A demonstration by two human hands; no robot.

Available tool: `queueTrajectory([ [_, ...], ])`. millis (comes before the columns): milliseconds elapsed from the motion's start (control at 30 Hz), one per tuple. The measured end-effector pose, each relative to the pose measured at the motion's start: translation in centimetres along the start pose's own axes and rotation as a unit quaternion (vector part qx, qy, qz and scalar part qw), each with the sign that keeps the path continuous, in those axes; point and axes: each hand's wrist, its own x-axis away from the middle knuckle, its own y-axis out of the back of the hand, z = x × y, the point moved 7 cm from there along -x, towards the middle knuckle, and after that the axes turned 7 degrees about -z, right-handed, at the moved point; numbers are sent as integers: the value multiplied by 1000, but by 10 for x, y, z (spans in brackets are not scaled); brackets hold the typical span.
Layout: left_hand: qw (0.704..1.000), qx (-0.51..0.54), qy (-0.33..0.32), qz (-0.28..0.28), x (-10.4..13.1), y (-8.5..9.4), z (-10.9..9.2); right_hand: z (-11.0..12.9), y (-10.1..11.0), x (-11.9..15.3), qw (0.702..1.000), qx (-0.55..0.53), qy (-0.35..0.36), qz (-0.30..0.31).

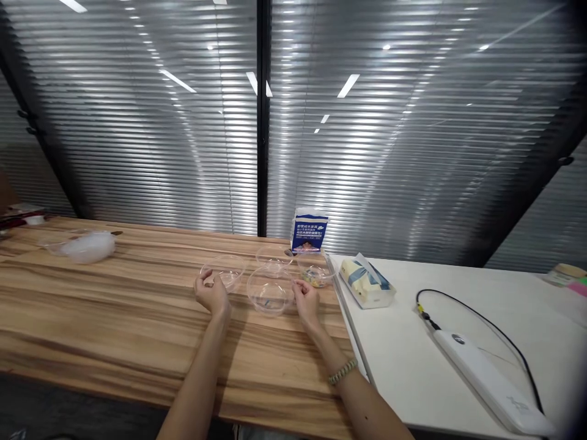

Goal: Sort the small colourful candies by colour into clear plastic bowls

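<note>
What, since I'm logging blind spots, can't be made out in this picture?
- Blue bits in the front bowl: head view, too small to identify.
- Left hand's contact with the left bowl: head view, fingertips too small.
- Blue packet's finest print: head view, too small.
- Pink item: head view, blurred, cut by right edge.

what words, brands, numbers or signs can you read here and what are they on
"即便成本更高": top line on the blue and white packet, as best I can read it.
"用巴氏鲜奶做面包!": third line on the packet, likewise.
The packet's second line and the smaller print: too small to read.
Tissue pack: faint marks, unreadable.
White device: grey marking near one end, too blurred to read.
</note>
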Motion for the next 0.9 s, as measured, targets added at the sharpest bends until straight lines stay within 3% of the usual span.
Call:
queueTrajectory([
  [167, 992, -33, -100, 70, 6, -7, -17, 10, 2, 1, 1000, -14, 17, -8],
  [300, 970, -63, -181, 151, 18, -19, -26, 11, 2, 2, 1000, -22, 9, 1],
  [400, 952, -98, -230, 176, 27, -24, -28, 9, 1, 2, 1000, -21, 9, 6],
  [567, 914, -107, -320, 223, 41, -31, -36, 17, 13, -1, 993, 90, 60, -39],
  [667, 894, -52, -344, 284, 50, -33, -44, 23, 26, -6, 975, 188, 88, -78],
  [733, 869, -7, -347, 353, 60, -35, -49, 18, 33, -11, 967, 232, 64, -83],
  [833, 819, 38, -317, 476, 76, -38, -52, 6, 40, -17, 957, 279, 27, -73],
  [900, 805, 48, -285, 519, 81, -38, -53, 3, 41, -18, 951, 300, 38, -71],
])
